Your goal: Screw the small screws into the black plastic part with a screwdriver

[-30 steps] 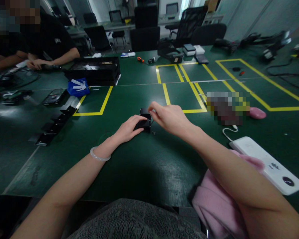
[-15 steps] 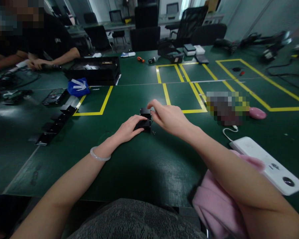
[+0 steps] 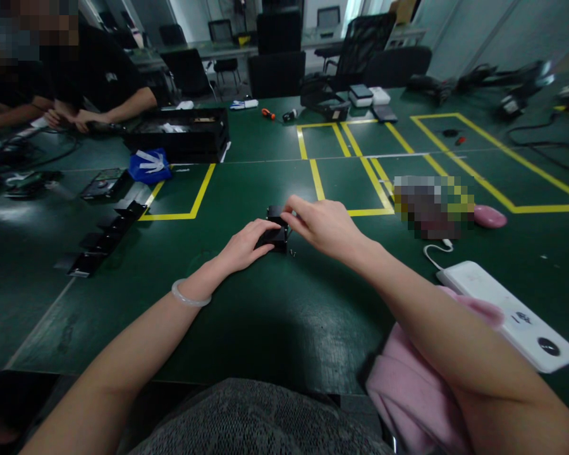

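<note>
A small black box-like part lies on the green table, directly in front of me. My left hand grips it from the left, with fingers over its top and the thumb along its near side. Above the part's right side, my right hand is closed in a pinch. A thin dark line shows under those fingertips, too small to name, and what they hold is hidden. A few tiny screw-like pieces lie just right of the part.
A row of black angled pieces lies at the left, below a blue pouch and a black tray. On the right are a white power bank, pink cloth and a pink oval object. Another person sits far left.
My right hand's fingers have curled in closer together and shifted slightly down over the black part. My left hand and the part stay put. The other person's hands have moved a little.
</note>
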`<state>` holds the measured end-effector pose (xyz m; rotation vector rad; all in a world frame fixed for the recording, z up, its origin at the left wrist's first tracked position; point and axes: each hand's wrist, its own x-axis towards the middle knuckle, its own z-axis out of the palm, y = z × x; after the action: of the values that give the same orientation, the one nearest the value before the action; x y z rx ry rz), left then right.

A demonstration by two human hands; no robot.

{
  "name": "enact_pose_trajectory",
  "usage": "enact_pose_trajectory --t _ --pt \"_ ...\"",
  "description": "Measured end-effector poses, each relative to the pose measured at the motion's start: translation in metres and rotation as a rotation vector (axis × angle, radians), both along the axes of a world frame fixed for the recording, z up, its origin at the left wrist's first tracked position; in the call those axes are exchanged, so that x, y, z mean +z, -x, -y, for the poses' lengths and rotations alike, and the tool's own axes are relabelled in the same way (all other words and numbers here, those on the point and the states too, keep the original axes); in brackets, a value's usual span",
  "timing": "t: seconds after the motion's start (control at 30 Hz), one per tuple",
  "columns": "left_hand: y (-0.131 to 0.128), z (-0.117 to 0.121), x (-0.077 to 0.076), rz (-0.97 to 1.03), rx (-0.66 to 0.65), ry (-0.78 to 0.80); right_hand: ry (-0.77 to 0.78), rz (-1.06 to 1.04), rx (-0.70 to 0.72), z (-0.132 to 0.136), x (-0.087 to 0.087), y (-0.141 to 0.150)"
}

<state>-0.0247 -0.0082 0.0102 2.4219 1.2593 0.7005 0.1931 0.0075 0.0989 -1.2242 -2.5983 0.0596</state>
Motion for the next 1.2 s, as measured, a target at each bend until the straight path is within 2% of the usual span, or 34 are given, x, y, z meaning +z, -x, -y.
enact_pose_trajectory --t 0.23,0.73,0.97,1.2 --pt "-0.0004 0.0001 0.0016 -0.011 0.008 0.019 0.01 -0.042 0.014 0.0007 0.0005 -0.0002" --pt "0.0 -0.0006 -0.0008 -0.007 0.002 0.01 -0.013 0.019 -0.01 0.0002 0.0006 0.0002" --pt "-0.0008 -0.0005 -0.0003 -0.003 0.007 0.016 -0.005 -0.046 0.02 0.0002 0.0007 -0.001" --pt "-0.0007 -0.0002 0.0007 -0.004 0.006 0.03 0.006 -0.016 -0.018 0.0 0.0001 -0.0006"
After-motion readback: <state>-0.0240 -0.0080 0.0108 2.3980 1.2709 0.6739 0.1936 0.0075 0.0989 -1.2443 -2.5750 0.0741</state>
